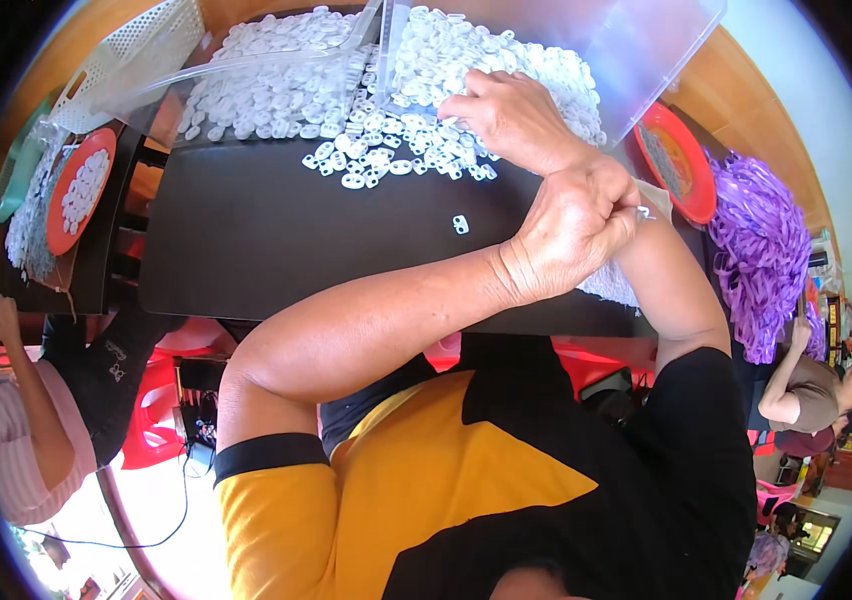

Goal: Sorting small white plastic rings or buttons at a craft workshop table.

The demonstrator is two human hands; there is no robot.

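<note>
My left hand (576, 232) reaches across over my right forearm. Its thumb and fingers pinch a small white piece (645, 213) whose shape is partly hidden. Farther off, my right hand (508, 116) is at the edge of a heap of small, two-holed white plastic pieces (426, 142). Its fingers are bent, with the tips among the pieces; whether they grip one cannot be made out. A single two-holed piece (459, 224) lies apart on the dark tabletop (306, 240). White stringy material (612, 285) lies beneath my forearms, partly covered.
Clear plastic bins (246, 67) hold more pieces behind the heap. Red plates stand left (80, 191) and right (675, 161). Purple ribbons (760, 247) hang at the right. People sit at left (35, 435) and right (808, 390). A white perforated basket (129, 64) stands back left.
</note>
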